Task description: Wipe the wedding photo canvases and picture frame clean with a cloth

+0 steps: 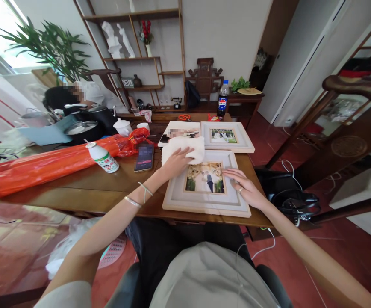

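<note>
My left hand (179, 162) lies with its fingers stretched out on a fluffy white cloth (169, 147), pressing it at the top left of a framed wedding photo (179, 201). The cloth covers that corner of the frame. At the frame's right side, my right hand (245, 188) rests with extended fingers on the glass and border. Behind it lies a second framed photo (249, 145) in a pale frame. A photo panel (185, 128) to its left is partly hidden by the cloth.
On the wooden table (140, 184) lie a phone (144, 157), a white bottle (102, 157) and a long orange-wrapped bundle (60, 160). Farther back are orange scissors (184, 117), a cola bottle (223, 99) and pots (100, 115). A bag (294, 201) sits right of the table.
</note>
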`<state>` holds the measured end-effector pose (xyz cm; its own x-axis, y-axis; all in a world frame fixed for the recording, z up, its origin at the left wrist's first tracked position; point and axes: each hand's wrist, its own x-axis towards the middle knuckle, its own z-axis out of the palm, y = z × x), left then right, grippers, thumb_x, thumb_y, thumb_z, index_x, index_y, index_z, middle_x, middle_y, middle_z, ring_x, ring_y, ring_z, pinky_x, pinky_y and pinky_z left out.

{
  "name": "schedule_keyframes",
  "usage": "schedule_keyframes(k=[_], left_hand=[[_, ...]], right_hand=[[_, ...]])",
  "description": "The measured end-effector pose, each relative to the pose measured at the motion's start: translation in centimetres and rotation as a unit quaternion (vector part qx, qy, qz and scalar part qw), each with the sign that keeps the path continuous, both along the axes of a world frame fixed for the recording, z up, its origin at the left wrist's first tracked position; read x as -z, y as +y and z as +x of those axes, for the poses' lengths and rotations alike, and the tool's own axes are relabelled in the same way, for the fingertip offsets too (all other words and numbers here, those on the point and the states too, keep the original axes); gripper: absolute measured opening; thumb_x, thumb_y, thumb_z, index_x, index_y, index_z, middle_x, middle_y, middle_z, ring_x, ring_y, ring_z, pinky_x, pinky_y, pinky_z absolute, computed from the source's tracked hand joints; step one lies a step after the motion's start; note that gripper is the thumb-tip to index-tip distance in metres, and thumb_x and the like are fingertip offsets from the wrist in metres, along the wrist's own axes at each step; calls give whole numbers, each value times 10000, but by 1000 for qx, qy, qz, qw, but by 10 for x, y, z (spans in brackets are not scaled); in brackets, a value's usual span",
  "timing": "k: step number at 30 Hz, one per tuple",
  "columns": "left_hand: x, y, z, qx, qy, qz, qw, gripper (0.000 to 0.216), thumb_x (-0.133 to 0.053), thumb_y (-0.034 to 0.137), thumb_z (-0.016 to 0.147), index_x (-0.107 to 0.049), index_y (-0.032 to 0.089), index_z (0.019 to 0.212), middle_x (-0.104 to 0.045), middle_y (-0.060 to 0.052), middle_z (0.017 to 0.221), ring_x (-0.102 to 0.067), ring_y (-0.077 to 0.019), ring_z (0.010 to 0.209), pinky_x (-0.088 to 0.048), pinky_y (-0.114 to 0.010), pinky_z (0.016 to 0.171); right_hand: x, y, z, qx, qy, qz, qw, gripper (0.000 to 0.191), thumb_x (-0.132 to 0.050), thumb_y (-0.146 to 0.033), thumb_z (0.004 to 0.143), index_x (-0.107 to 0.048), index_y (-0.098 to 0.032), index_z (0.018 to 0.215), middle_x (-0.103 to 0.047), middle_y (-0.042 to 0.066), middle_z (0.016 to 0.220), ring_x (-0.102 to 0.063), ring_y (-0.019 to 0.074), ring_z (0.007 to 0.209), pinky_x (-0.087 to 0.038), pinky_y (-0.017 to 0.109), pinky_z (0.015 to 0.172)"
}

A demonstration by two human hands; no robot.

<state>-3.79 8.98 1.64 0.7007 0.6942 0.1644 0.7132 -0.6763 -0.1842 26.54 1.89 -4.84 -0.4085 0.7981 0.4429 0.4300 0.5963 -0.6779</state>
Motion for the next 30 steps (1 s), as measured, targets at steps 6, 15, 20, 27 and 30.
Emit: schedule_keyframes(k=[6,15,20,27,30], left_hand=[[-10,-33,0,34,88,-60,994,299,-384,98,948,-599,153,1150,-511,-122,1392,-425,-220,1326,-374,-384,1054],[-20,-147,-11,96,78,-89,988,352,-498,109,867,-569,199,1200,-431,-106,1468,-409,-249,1350,-373,-379,1058],[-6,-114,-8,58,43,-69,995,291,-459,114,907,-629,191,1131,-387,-130,1495,-383,-284,1370,-362,-452,1083],[13,-26,3,-26,-29,10,999,345,-416,85,916,-599,150,1202,-307,-119,1538,-278,-296,1418,-298,-483,1124],[14,-5,6,-58,-39,20,997,350,-410,114,936,-563,126,1251,-290,-146,1541,-233,-306,1434,-277,-509,1129]], right_hand=[[0,-1,-1,14,9,-5,1000,447,-464,-157,877,-591,-330,1269,-587,25,1341,-449,250,1317,-312,555,1136],[3,-1,-2,22,2,13,1000,474,-460,-126,856,-592,-322,1266,-592,32,1331,-459,246,1308,-328,549,1125],[3,0,0,11,-6,23,1000,419,-471,-207,897,-578,-333,1282,-579,32,1351,-445,258,1324,-333,561,1120],[3,0,1,-2,-11,34,999,416,-451,-218,910,-567,-312,1298,-581,51,1351,-445,260,1322,-335,563,1118],[3,0,0,4,-7,32,999,427,-460,-199,896,-574,-313,1291,-581,48,1349,-447,257,1322,-340,554,1119]])
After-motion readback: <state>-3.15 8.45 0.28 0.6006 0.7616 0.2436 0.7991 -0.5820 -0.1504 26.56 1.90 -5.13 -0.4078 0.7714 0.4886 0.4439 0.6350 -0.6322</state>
